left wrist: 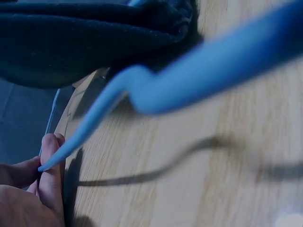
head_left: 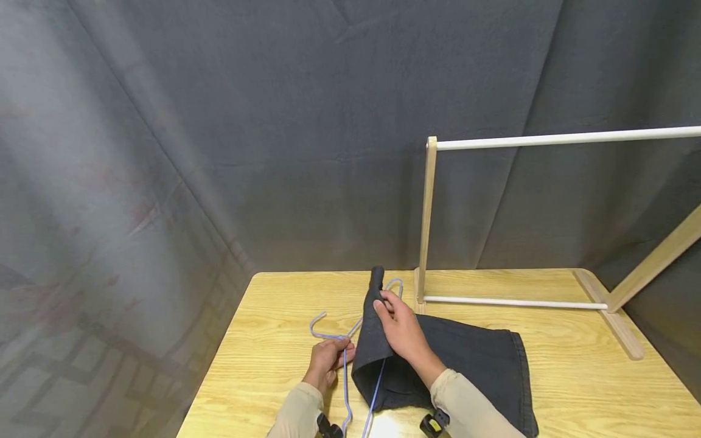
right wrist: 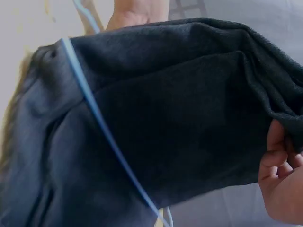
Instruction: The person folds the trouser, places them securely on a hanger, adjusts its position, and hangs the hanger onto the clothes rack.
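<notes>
A blue wire hanger point(head_left: 346, 383) stands over the table in the head view, its hook pointing to the left. My left hand point(head_left: 328, 360) pinches the wire close to the hook; in the left wrist view the thumb and fingers point(left wrist: 51, 189) meet on it. A black cloth garment point(head_left: 476, 359), its kind unclear, lies to the right with one end lifted and folded over the hanger. The raised fold is gripped by my right hand point(head_left: 404, 328). In the right wrist view the hanger's wire point(right wrist: 113, 142) crosses in front of the dark cloth point(right wrist: 189, 118).
A rack with wooden side posts point(head_left: 428, 213) and a white top rail point(head_left: 564, 140) stands at the back right of the wooden table point(head_left: 263, 340). Its lower white rail point(head_left: 515, 303) runs behind the garment. Grey curtains point(head_left: 328, 152) hang behind the table and at its left.
</notes>
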A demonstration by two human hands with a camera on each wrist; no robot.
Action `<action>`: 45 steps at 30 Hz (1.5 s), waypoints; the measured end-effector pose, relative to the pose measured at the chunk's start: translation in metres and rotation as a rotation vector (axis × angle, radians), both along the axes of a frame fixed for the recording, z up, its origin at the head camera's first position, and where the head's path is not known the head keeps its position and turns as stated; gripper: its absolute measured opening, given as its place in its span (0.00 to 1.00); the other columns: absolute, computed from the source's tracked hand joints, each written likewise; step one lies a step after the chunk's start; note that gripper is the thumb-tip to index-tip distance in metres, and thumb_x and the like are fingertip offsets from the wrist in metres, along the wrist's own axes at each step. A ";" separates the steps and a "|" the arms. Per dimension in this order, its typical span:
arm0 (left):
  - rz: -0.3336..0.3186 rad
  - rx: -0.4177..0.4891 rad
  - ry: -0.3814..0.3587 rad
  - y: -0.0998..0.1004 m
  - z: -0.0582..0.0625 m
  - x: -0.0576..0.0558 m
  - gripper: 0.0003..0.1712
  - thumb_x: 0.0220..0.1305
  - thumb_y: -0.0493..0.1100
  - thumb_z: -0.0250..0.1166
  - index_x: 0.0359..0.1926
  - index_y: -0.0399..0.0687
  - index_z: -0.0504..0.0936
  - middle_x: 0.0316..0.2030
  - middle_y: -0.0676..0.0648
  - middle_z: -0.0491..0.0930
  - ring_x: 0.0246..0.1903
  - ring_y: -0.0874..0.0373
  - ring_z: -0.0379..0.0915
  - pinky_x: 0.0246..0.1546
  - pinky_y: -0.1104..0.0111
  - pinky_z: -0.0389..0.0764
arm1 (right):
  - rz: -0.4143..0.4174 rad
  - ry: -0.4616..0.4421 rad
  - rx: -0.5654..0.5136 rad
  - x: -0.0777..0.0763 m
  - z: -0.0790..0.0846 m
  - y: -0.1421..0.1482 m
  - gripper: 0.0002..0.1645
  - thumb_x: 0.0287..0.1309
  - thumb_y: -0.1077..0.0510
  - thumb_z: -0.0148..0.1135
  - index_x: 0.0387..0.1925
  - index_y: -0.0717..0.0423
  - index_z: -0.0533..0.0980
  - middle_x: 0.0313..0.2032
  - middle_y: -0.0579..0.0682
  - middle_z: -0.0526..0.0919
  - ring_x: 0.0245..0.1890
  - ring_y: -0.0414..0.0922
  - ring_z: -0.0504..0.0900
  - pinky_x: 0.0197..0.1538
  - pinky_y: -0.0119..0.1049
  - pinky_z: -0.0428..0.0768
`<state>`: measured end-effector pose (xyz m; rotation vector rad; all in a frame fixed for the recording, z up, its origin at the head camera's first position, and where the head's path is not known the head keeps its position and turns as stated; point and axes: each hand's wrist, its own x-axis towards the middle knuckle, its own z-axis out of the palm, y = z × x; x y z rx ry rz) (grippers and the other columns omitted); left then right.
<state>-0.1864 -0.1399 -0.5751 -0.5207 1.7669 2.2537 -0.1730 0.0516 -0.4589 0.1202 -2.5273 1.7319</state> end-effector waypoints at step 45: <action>-0.012 0.125 0.061 -0.001 0.006 -0.003 0.09 0.65 0.40 0.61 0.40 0.37 0.80 0.26 0.55 0.85 0.26 0.67 0.80 0.28 0.79 0.77 | -0.194 -0.357 0.380 0.045 -0.080 0.135 0.28 0.67 0.49 0.49 0.58 0.69 0.66 0.38 0.56 0.83 0.30 0.43 0.78 0.39 0.46 0.76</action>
